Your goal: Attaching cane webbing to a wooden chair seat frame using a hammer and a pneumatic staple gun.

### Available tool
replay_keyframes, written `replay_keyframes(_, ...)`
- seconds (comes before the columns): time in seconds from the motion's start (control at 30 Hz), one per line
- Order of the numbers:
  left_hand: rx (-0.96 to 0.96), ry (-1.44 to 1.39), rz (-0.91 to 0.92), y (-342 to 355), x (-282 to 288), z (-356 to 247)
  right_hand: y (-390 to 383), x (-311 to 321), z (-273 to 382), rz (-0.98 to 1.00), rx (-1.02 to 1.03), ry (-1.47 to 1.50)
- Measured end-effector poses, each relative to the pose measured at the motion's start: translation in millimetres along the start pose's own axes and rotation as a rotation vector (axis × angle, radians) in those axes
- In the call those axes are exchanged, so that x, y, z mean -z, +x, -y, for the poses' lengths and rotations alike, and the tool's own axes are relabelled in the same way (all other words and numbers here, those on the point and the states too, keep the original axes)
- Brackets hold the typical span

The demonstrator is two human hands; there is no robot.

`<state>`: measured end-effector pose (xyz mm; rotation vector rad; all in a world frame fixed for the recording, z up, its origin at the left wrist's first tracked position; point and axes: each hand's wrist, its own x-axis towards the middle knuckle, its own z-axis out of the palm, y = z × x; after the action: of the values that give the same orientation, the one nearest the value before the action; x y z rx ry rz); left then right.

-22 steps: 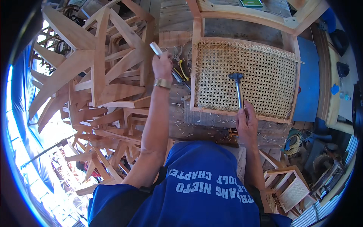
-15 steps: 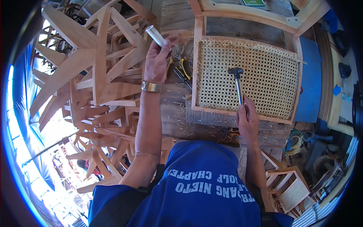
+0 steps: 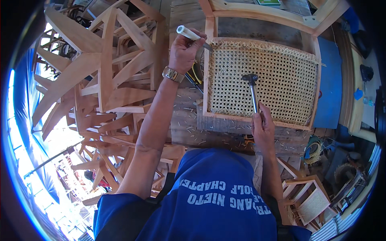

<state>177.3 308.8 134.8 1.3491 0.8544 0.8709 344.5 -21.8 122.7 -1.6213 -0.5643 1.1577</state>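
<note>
My left hand (image 3: 184, 54) is closed round the pale tubular handle of a chisel (image 3: 188, 33). Its thin blade reaches to the far left corner of a wooden chair frame (image 3: 206, 80), by the edge of the woven cane panel (image 3: 265, 90). Whether the tip touches the cane cannot be made out. A hammer (image 3: 253, 90) with a dark head and shiny metal shaft is gripped in my right hand (image 3: 263, 126), its head over the middle of the cane. Loose cane ends stick up along the panel's far edge.
Yellow-handled pliers (image 3: 196, 74) lie left of the frame, partly hidden by my left hand. Bare wooden chair frames (image 3: 104, 60) are stacked at the left. A blue board (image 3: 327, 86) is at the right, a coil of cane strands (image 3: 313, 152) lower right. Cane scraps litter the bench.
My left hand has moved right with the chisel, from above the pliers to the frame's far left corner. My right hand and the hammer have hardly moved.
</note>
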Motion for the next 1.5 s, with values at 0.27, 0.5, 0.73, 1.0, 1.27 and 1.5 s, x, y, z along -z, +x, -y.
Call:
replay_keyframes(0.27, -0.179, 0.529, 0.187, 2, -7, -5, -1, 5, 1, -0.016, 0.005, 0.056)
replay_keyframes(0.5, -0.211, 0.630, 0.262, 17, -17, -1, 13, 2, 37, 0.031, 0.087, -0.082)
replay_keyframes(0.73, -0.166, 0.692, 0.364, 9, -17, -2, 17, -18, 122, -0.148, 0.720, -0.092)
replay_keyframes(1.0, -0.139, 0.535, 0.365, 7, -12, 3, 44, -39, 120, -0.123, 0.776, -0.357)
replay_keyframes(1.27, -0.204, 0.660, 0.297, -9, -13, -13, 48, -35, 105, -0.074, 0.513, -0.376)
replay_keyframes(1.5, -0.080, 0.934, -0.147, -40, 12, -49, -11, 35, 54, -0.237, 0.260, -0.171)
